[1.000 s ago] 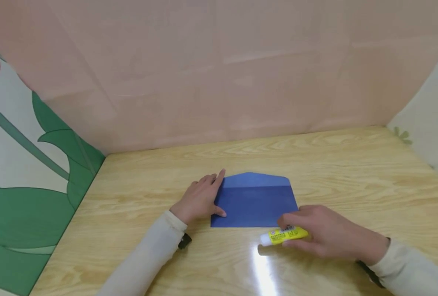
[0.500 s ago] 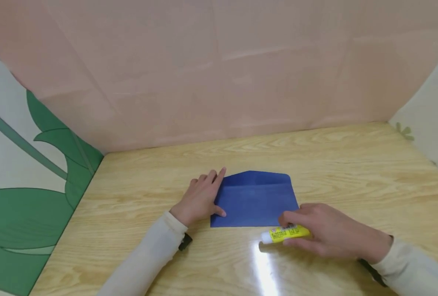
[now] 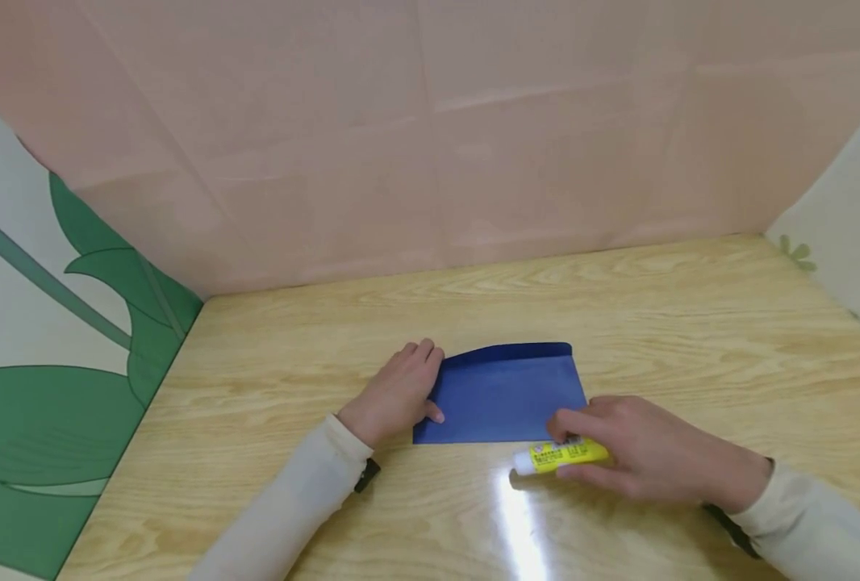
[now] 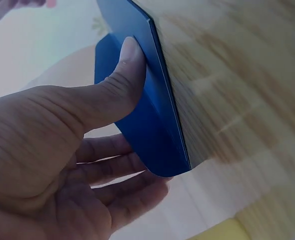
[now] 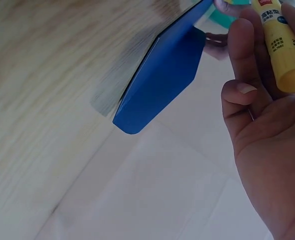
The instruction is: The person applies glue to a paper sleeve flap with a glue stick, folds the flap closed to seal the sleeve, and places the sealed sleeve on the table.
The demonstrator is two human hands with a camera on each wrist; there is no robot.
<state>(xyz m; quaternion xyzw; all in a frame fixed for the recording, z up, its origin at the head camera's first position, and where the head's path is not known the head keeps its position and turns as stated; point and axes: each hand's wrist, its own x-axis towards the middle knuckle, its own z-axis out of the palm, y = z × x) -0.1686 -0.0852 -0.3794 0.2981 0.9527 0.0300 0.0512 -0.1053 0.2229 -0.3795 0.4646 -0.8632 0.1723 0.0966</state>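
Note:
A blue envelope (image 3: 506,401) lies on the wooden table, its flap (image 3: 520,352) at the far side and tilted up. My left hand (image 3: 397,393) holds the envelope's left end. In the left wrist view the thumb (image 4: 130,65) presses on the envelope's face while the other fingers (image 4: 132,200) reach behind the raised flap (image 4: 150,152). My right hand (image 3: 644,452) grips a yellow glue stick (image 3: 571,457) with a white cap, just off the envelope's near right corner. Printing shows on the glue stick (image 5: 285,50) in the right wrist view.
Wood-grain tabletop (image 3: 292,347) surrounds the envelope. A pinkish covered wall (image 3: 430,145) stands behind it, a green leaf-patterned panel (image 3: 45,411) to the left, and a pale panel (image 3: 851,202) to the right. Light glares off the table near the front.
The envelope's flap has gone from lying flat to tilting up toward me. My left fingers have curled at its far left corner. My right hand and the glue stick have barely moved.

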